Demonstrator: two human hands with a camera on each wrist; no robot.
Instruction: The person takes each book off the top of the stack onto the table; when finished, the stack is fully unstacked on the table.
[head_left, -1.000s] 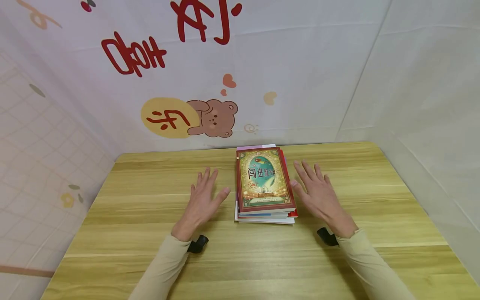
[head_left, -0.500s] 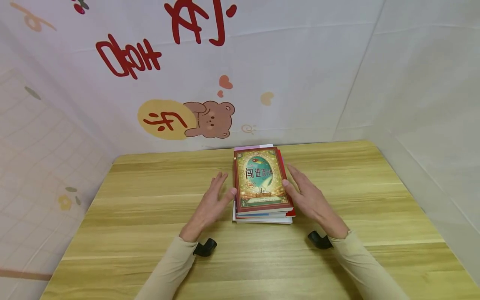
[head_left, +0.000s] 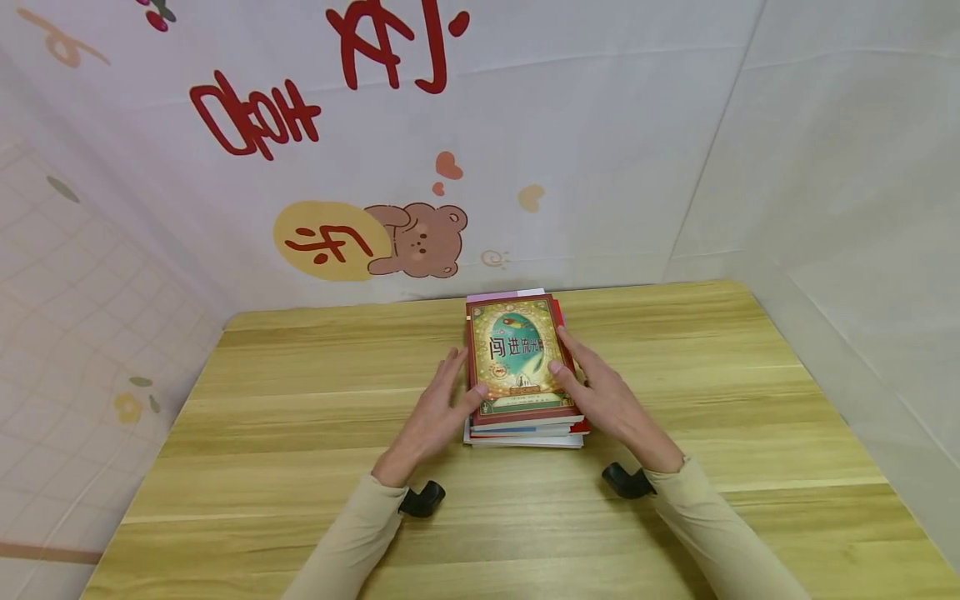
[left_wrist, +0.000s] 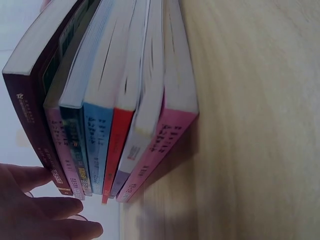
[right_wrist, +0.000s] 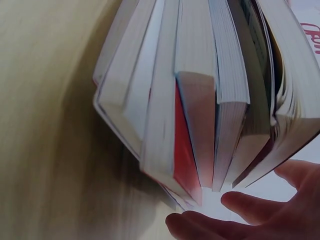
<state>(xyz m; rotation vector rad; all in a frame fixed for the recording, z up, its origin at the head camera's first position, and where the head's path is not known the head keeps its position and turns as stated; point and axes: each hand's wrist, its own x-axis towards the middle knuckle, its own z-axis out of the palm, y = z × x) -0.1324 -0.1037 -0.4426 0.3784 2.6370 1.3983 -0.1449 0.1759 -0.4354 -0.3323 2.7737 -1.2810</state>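
Note:
A stack of several paperback books (left_wrist: 122,125) lies flat on the table. Its top book (head_left: 517,358) has a dark red border and a green oval on a gold cover. At the stack's left side is my left hand (head_left: 435,417), thumb tip over the cover's lower left edge, fingers extended along the spines. My right hand (head_left: 603,396) is on the opposite side, its thumb over the cover's right edge and its fingers stretched along the page edges. The right wrist view shows that hand's fingers (right_wrist: 250,207) spread close to the books' page edges. Neither hand curls around a book.
The wooden table (head_left: 300,400) reaches back to a white cloth wall (head_left: 600,125) with a printed bear and red characters. The stack stands near the table's back edge. A black wrist mount (head_left: 423,498) sits on each sleeve cuff.
Both hands have moved inward toward the stack, and their thumbs now overlap the top book's edges. The fingers have come nearer to its sides. The books stay in place on the table.

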